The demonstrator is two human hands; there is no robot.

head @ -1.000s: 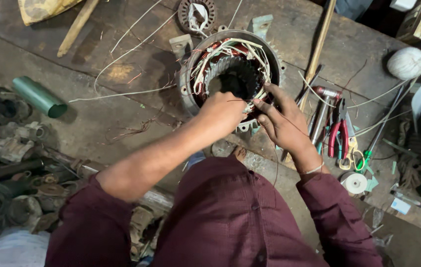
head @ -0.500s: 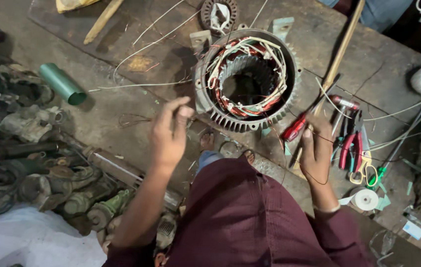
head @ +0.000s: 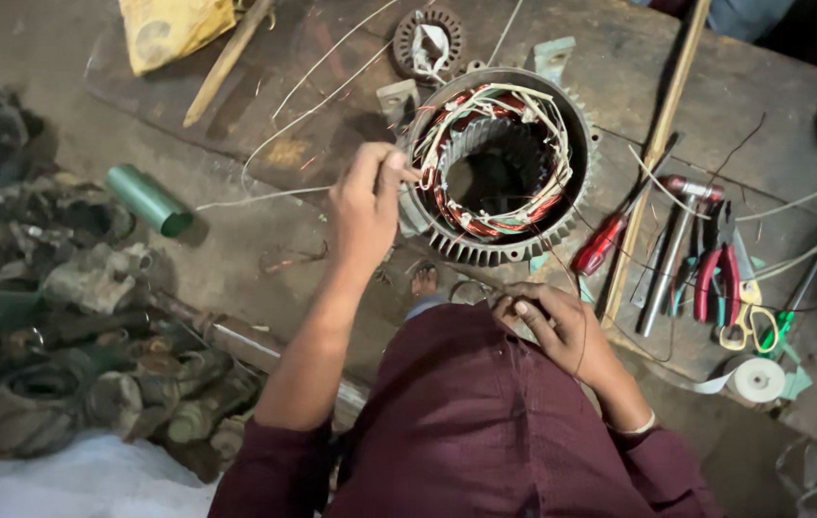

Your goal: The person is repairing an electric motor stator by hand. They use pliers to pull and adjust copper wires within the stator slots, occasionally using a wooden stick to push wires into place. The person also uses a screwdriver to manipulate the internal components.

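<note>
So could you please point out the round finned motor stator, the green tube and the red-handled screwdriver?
Round finned metal motor stator [head: 485,251]: head view, lower finned rim.
Green cylindrical tube [head: 147,199]: head view, mid-body.
Red-handled screwdriver [head: 598,246]: head view, on the handle.

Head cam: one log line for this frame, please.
left hand: fingertips at motor stator rim | right hand: curled near lap, contents unclear | red screwdriver, pliers: on bench

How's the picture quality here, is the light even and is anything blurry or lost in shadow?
Head view: light is dim and uneven; the motor stator and left hand are fairly sharp and lit. The scrap pile at left sinks into shadow, detail murky. The right hand is slightly soft. A pale patch at the bottom left looks washed out, and the wooden bench darkens toward the far corners.
</note>
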